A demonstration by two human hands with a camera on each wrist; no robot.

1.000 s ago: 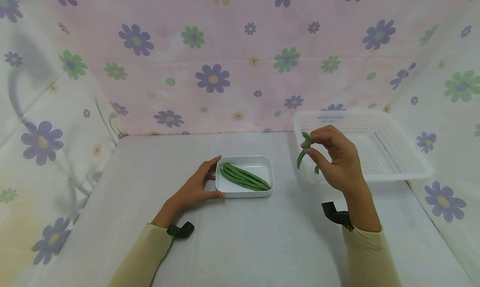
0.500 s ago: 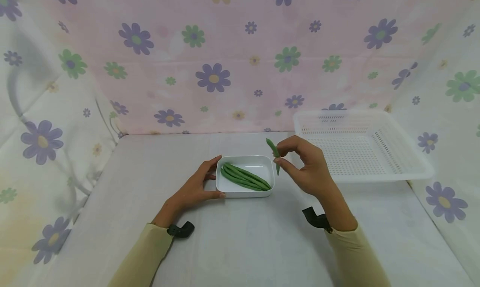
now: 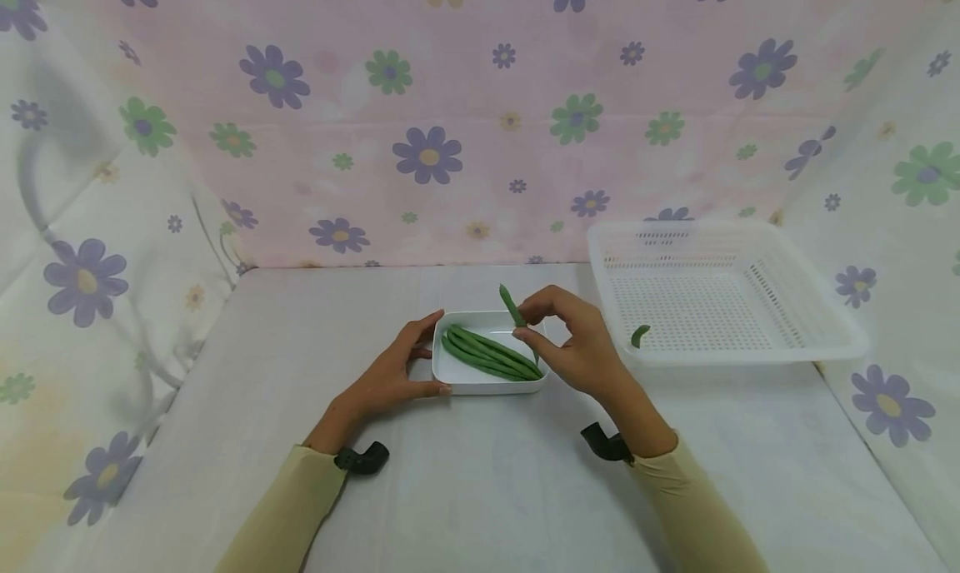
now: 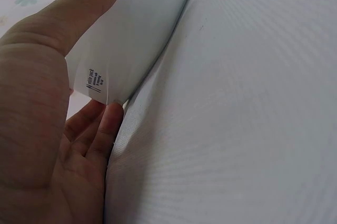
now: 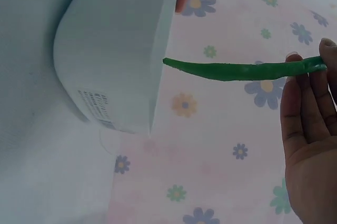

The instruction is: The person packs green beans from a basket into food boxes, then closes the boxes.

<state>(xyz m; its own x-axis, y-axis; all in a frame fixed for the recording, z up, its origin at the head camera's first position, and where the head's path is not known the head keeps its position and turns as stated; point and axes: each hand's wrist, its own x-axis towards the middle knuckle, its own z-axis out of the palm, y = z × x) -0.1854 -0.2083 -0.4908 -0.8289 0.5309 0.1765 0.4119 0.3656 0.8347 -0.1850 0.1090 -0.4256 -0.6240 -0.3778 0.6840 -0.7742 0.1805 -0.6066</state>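
Note:
A small white rectangular dish [image 3: 480, 387] stands on the table before the person. Several green beans [image 3: 487, 356] lie side by side in it, slanting across its left and middle part. The left hand [image 3: 390, 377] holds the dish at its left end, thumb on the front wall [image 4: 137, 29] and fingers round the back corner. Over the dish's right end, the right hand [image 3: 573, 340] pinches one green bean [image 5: 226, 71] between thumb and fingers. In the right wrist view that bean's free tip overlaps the dish rim.
A white perforated plastic basket [image 3: 825, 352] stands at the back right, with a short curved green bean piece [image 3: 640, 335] at its near left corner. Flowered cloth [image 3: 465, 98] hangs behind and at both sides of the white-covered table [image 3: 465, 481].
The right hand has moved left with the pinched bean, from over the basket to above the dish's right end. The left hand and the dish have stayed in place.

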